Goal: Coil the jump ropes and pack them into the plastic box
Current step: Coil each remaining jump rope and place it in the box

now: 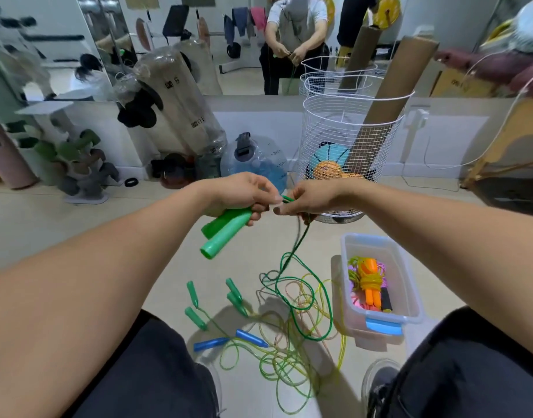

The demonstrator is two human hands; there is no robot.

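Note:
My left hand grips two bright green jump-rope handles side by side, their butt ends pointing down-left. My right hand pinches the dark green cord right beside the left fingers. From there the cord hangs to the floor and loops over a tangle of yellow-green ropes. The clear plastic box with a blue latch stands on the floor to the right. It holds a coiled orange-handled rope along with pink and black pieces.
Several loose green handles and two blue handles lie on the floor between my knees. A white wire basket with a cardboard tube stands behind my hands, a water jug left of it. A wall mirror reflects a seated person.

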